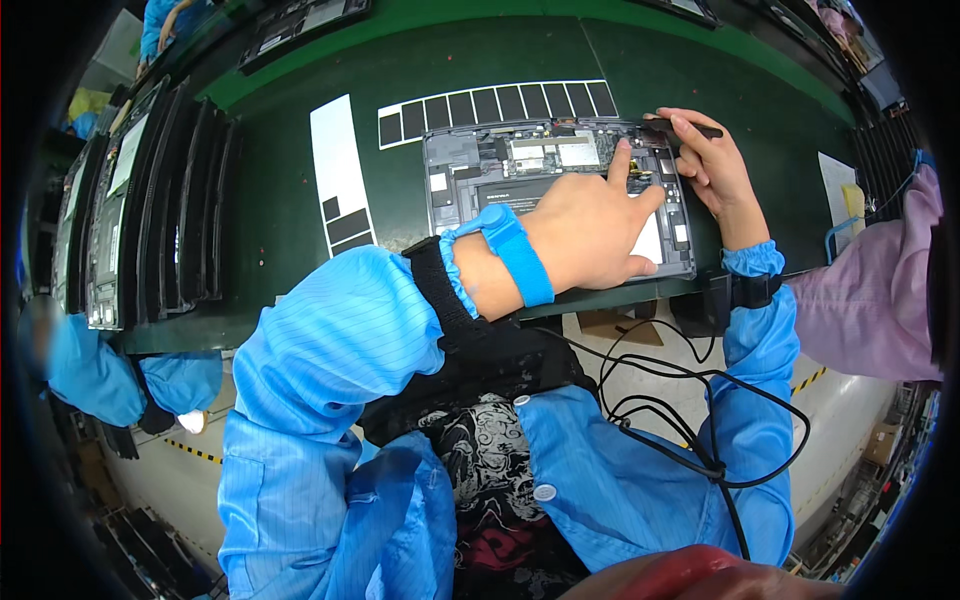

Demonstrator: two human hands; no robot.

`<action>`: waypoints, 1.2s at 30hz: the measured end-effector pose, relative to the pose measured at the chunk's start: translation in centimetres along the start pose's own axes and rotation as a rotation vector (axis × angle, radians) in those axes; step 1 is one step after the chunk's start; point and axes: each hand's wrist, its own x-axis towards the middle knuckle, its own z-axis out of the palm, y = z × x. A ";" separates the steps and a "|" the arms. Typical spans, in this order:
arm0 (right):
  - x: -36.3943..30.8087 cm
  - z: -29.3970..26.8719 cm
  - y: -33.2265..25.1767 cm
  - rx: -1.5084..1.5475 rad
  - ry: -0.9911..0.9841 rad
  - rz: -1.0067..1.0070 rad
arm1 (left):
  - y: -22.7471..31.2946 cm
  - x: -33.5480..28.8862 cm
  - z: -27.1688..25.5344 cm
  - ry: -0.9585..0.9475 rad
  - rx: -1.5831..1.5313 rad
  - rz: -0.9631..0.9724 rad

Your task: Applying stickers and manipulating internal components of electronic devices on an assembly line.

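An opened laptop base (470, 170) with its boards and a dark battery showing lies on the green bench (270, 210) in front of me. My left hand (590, 225) rests flat over its right half, index finger pressing on a part near the top. A blue wrist strap (515, 255) circles that wrist. My right hand (710, 165) sits at the laptop's top right corner, closed around a thin black tool (700, 128) that lies along the upper edge.
A white backing sheet with a row of black pads (500, 105) lies behind the laptop, and a second white strip (340, 175) to its left. Several dark laptop shells (150, 200) stand racked at the left. A person's pink sleeve (880, 290) is at the right. Black cables (680, 400) hang below the bench edge.
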 end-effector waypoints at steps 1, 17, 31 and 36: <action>0.1 0.1 0.0 0.031 0.000 -0.014 | -0.1 -0.1 0.0 0.017 0.009 0.001; 0.3 -0.7 0.3 0.036 -0.012 -0.056 | -0.4 -0.1 -0.7 -0.028 -0.027 -0.042; 1.1 -1.4 0.7 0.091 -0.066 -0.043 | -0.7 -1.2 -1.7 0.035 -0.105 -0.027; 0.6 -1.7 0.6 0.110 0.104 -0.156 | -1.7 -11.5 -5.9 0.124 -0.206 -0.108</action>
